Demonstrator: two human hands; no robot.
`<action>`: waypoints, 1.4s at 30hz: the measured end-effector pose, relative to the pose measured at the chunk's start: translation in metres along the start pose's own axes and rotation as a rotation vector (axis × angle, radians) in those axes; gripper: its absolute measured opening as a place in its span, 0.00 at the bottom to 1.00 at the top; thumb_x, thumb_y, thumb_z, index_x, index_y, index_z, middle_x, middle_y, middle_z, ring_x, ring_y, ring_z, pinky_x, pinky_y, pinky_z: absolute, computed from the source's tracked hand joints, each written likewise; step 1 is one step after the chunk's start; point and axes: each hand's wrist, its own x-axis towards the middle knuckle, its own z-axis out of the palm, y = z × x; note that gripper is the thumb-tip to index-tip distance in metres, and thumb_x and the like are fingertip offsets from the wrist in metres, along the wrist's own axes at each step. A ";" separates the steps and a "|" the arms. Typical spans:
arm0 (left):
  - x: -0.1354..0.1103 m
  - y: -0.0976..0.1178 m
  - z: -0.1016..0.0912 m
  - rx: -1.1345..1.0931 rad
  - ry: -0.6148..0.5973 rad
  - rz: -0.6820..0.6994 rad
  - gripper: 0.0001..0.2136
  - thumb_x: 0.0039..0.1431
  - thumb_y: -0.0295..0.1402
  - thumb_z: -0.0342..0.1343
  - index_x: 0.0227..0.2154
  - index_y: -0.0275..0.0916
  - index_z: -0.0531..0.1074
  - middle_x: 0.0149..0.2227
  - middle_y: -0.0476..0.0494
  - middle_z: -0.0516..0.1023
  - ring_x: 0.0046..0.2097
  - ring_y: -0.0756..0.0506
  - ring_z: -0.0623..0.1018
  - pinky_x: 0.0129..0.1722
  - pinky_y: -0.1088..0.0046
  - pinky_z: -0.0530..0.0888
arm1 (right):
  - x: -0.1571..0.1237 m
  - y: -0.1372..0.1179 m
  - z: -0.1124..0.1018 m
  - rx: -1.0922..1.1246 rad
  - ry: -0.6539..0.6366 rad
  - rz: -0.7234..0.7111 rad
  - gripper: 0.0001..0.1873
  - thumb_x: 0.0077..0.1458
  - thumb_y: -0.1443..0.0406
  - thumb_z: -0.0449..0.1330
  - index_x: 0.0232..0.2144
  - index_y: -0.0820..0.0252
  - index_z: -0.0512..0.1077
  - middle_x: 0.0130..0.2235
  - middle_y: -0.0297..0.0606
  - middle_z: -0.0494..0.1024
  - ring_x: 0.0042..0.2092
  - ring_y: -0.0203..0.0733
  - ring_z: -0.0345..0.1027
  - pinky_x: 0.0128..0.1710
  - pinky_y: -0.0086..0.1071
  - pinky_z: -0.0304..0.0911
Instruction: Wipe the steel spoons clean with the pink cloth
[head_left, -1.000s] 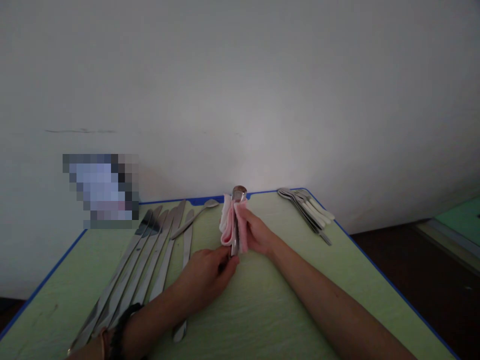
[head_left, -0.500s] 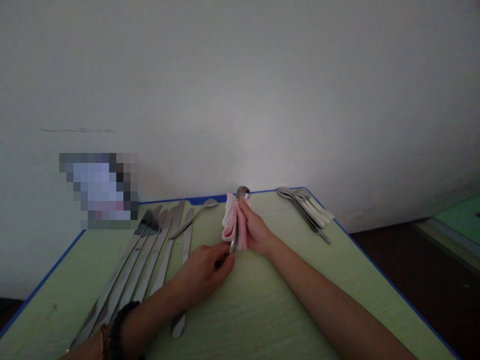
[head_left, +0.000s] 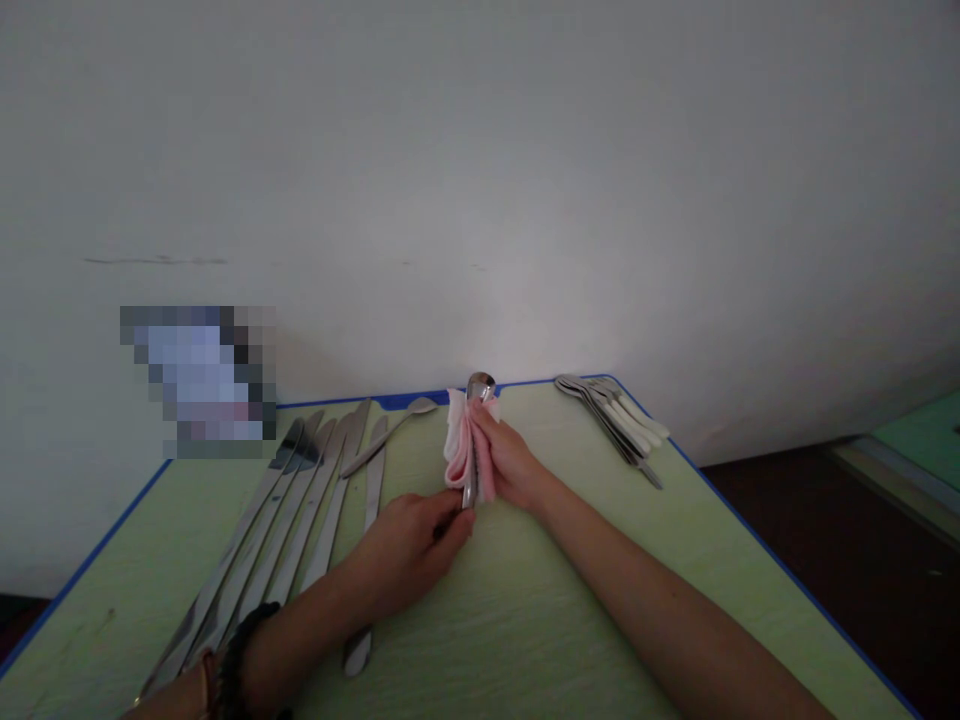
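My left hand [head_left: 409, 550] pinches the handle end of a metal spoon [head_left: 478, 387] that points away from me over the green table [head_left: 570, 620]. A pink cloth [head_left: 459, 448] is wrapped round the spoon's shaft, and my right hand [head_left: 511, 462] is closed on that cloth. Only the spoon's bowl sticks out beyond the cloth, near the table's far edge.
Several table knives [head_left: 285, 520] lie in a row on the left, with a single spoon [head_left: 397, 422] beside them. A bundle of cutlery with white handles [head_left: 619, 420] lies at the far right corner. A white wall rises behind the blue-edged table.
My right hand and the pink cloth have slid a little along the spoon. My left hand has kept its hold on the handle, barely shifting.
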 end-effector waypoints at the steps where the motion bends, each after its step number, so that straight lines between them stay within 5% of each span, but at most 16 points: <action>1: 0.000 0.000 0.000 -0.017 -0.002 0.000 0.13 0.61 0.35 0.41 0.22 0.40 0.61 0.19 0.54 0.65 0.21 0.51 0.67 0.24 0.77 0.60 | 0.000 0.000 0.000 0.002 0.004 -0.002 0.18 0.44 0.53 0.63 0.27 0.62 0.67 0.22 0.31 0.72 0.25 0.34 0.66 0.27 0.27 0.61; 17: 0.000 -0.001 0.003 -0.012 0.017 0.022 0.16 0.62 0.36 0.41 0.20 0.39 0.60 0.17 0.55 0.61 0.20 0.53 0.63 0.22 0.78 0.58 | -0.003 -0.001 -0.002 -0.124 -0.027 -0.025 0.22 0.43 0.47 0.60 0.25 0.61 0.64 0.15 0.28 0.66 0.18 0.33 0.62 0.16 0.25 0.54; 26: -0.003 -0.001 0.000 -0.010 0.093 0.049 0.11 0.61 0.35 0.41 0.26 0.39 0.64 0.20 0.54 0.64 0.22 0.52 0.65 0.23 0.79 0.59 | -0.009 -0.002 0.001 -0.176 -0.039 -0.058 0.22 0.42 0.48 0.60 0.25 0.61 0.63 0.14 0.29 0.66 0.17 0.34 0.63 0.13 0.23 0.50; 33: -0.005 0.011 0.002 0.409 -0.035 0.107 0.09 0.58 0.32 0.45 0.27 0.39 0.68 0.27 0.47 0.75 0.29 0.47 0.73 0.31 0.74 0.66 | -0.001 -0.002 -0.003 -0.144 -0.012 -0.043 0.22 0.42 0.47 0.60 0.25 0.60 0.63 0.14 0.28 0.65 0.16 0.33 0.61 0.14 0.24 0.52; 42: -0.002 0.020 -0.027 0.476 -0.172 0.012 0.11 0.58 0.33 0.44 0.30 0.39 0.71 0.30 0.42 0.77 0.32 0.43 0.76 0.32 0.70 0.69 | 0.008 -0.007 -0.005 -0.069 0.094 -0.054 0.21 0.44 0.49 0.59 0.28 0.60 0.63 0.16 0.28 0.66 0.18 0.34 0.64 0.13 0.24 0.52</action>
